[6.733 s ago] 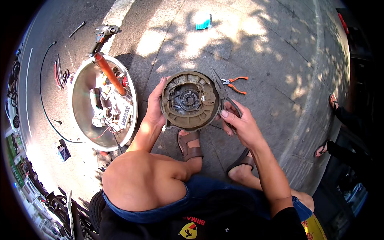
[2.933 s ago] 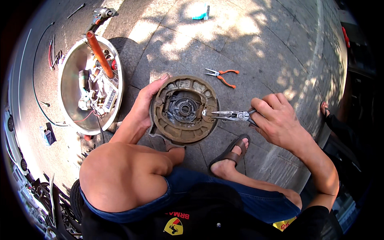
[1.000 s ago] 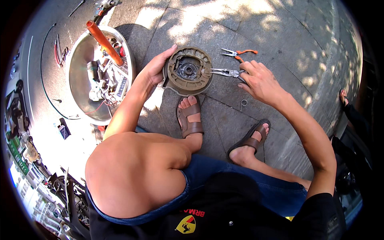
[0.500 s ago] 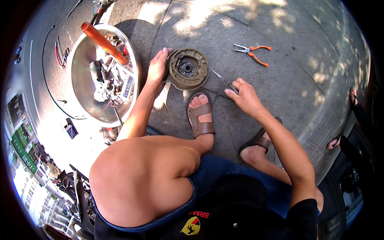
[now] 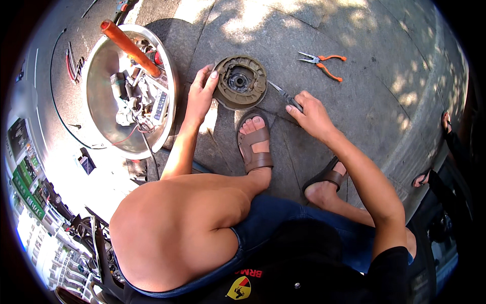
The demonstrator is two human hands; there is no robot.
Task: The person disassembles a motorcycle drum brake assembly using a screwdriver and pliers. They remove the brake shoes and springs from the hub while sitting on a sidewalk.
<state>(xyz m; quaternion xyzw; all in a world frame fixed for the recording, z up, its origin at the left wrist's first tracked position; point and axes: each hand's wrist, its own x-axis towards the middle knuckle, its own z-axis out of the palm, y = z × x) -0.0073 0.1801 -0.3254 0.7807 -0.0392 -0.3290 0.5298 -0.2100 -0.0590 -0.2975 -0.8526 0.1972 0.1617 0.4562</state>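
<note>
My left hand grips the left rim of a round, dusty brown brake plate with curved brake shoes, its thumb at the edge. A dark hub with a hole shows in the plate's middle. My right hand is closed around the dark handle of a pointed metal tool. The tool's silver tip points up and left, close to the plate's right rim; whether it touches, I cannot tell. Beyond my right hand, long-nose pliers with orange handles lie on the paving, jaws to the left.
A metal basin on the left holds several metal parts, wires and a red-handled tool sticking up. Red-handled pliers and a dark cable lie beyond it. My sandalled foot is just below the plate. Another person's feet stand far right.
The brake plate appears slightly tilted and shifted, and my left thumb has come round onto its near side. My right hand keeps the pointed tool beside the plate. The whole view has shifted slightly.
</note>
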